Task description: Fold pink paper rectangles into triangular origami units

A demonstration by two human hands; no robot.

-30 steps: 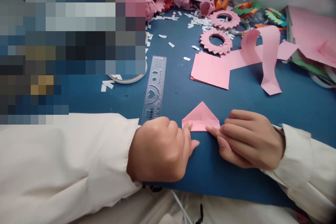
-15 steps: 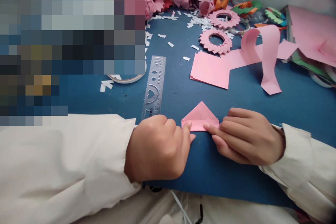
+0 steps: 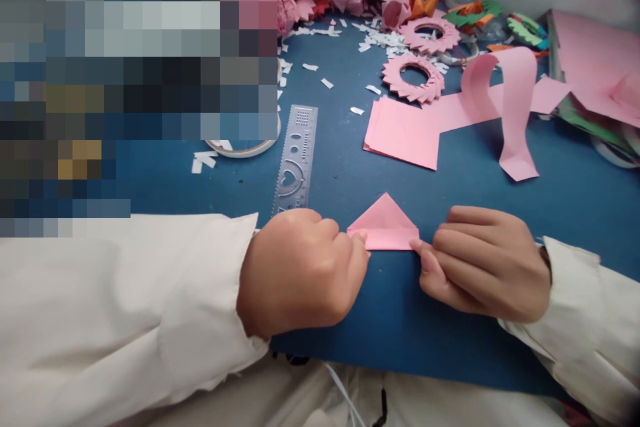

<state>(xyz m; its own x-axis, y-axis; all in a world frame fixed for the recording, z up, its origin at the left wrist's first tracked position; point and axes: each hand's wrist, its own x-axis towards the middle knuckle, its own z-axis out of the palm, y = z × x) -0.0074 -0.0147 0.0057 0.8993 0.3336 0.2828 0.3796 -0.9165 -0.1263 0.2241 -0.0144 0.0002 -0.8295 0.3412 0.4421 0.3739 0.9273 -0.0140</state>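
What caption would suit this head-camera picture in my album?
Left hand and right hand touch a folded pink paper on a blue table, near a clear ruler.

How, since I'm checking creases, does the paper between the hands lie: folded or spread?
Folded: the pink paper shows a triangular peak above a straight band, with the left hand and right hand at its lower corners.

a clear ruler [image 3: 297, 159] lies near white scraps [image 3: 327, 83] on the blue table [image 3: 225, 188]

1 head camera looks down across the table [image 3: 390, 313].
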